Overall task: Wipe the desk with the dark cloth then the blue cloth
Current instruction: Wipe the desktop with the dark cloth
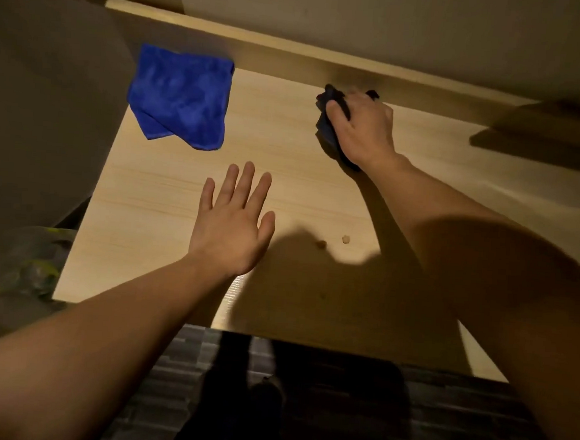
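Clenched over the dark cloth (327, 129), the right hand (360, 128) presses it flat on the desk (167, 190), far side, close to the raised back ledge (293, 53); cloth bunched, showing mostly past the fingers and under the palm. Left hand (233, 222) open, fingers spread, holding nothing, over the desk's middle; contact with the wood cannot be told. Blue cloth (180, 97) lies folded near the far left corner, one edge overhanging the side, well apart from both hands. Two small crumbs (345, 239) sit on the wood between the forearms, one in shadow. Bare surface between the cloths. Dark striped floor (176, 359) below the near edge; a yellow-green bundle (28, 263) left of the desk, blurred.
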`<move>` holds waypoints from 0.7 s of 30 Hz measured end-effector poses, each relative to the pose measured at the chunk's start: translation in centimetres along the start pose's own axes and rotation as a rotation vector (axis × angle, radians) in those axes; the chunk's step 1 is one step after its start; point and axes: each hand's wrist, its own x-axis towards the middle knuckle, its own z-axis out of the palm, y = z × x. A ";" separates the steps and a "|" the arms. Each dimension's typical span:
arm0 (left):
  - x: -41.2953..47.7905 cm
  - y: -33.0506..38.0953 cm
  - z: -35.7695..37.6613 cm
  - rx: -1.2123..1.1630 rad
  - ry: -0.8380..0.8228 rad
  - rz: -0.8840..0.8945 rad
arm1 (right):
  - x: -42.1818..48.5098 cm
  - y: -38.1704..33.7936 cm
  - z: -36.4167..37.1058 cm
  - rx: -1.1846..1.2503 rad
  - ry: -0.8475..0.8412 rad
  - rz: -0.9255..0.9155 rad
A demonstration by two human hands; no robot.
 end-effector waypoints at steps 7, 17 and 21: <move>0.0 0.2 0.0 0.038 0.006 -0.002 | 1.0 2.5 2.3 -0.280 -0.154 -0.165; 0.0 0.3 -0.2 0.006 0.007 -0.019 | -4.8 2.2 2.4 -0.356 -0.253 -0.204; -0.1 0.3 -0.2 -0.009 0.010 -0.015 | -9.2 2.1 2.4 -0.367 -0.258 -0.235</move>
